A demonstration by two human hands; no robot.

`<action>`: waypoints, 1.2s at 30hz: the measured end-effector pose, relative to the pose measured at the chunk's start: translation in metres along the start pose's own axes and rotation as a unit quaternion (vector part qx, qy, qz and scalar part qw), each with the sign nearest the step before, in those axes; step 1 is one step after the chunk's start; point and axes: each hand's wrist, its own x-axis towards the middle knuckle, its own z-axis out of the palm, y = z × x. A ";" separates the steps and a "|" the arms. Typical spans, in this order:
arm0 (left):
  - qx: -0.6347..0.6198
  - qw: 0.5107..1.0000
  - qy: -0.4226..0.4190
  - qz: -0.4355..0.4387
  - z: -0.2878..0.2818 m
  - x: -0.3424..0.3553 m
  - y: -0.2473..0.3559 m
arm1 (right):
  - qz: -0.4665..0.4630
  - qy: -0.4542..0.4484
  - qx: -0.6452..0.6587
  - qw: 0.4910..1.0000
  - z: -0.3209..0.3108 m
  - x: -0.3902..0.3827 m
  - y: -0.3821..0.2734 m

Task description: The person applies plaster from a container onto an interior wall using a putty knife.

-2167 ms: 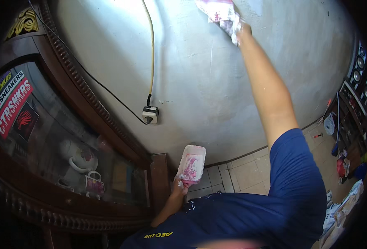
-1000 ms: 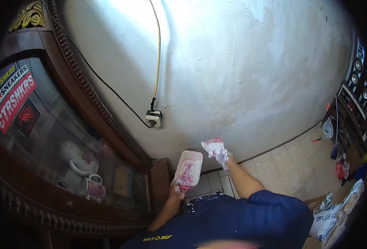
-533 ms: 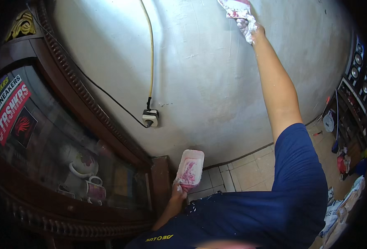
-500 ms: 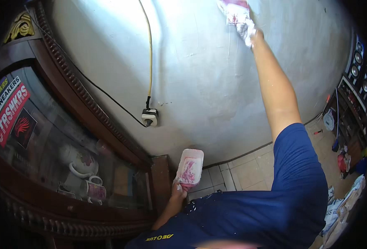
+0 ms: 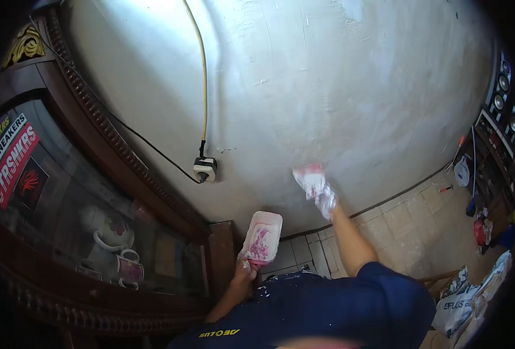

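My right hand [image 5: 326, 201], smeared white, is closed around a broad putty knife [image 5: 309, 178] coated in white and pink. The blade lies at the lower part of the grey-white wall [image 5: 263, 110], seemingly against it; exact contact is hard to tell. My left hand [image 5: 245, 268] grips the near end of a white rectangular tub [image 5: 265, 234] with pink and white smears inside. This tub is tilted toward me, close to the foot of the wall.
A dark wooden cabinet [image 5: 170, 200] with glass doors and mugs inside stands at left. A socket block [image 5: 205, 168] and its cables hang on the wall. Speakers [image 5: 503, 83] and a cluttered shelf [image 5: 493, 151] are at right, above the tiled floor [image 5: 400, 222]. White sacks [image 5: 458, 308] lie lower right.
My right hand has come down the wall with the putty knife, from the top of the view to near its foot. The tub in my left hand has shifted slightly left.
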 end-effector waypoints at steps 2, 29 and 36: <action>0.004 0.999 -0.041 -0.017 0.012 0.008 -0.001 | -0.123 -0.063 -0.143 0.980 0.077 0.028 -0.082; 0.026 0.999 -0.029 -0.009 -0.017 0.002 -0.001 | -0.041 0.063 -0.086 0.993 -0.002 -0.006 0.023; 0.049 0.996 -0.067 -0.018 0.011 0.000 0.009 | -0.214 -0.036 -0.164 0.962 0.164 -0.012 -0.109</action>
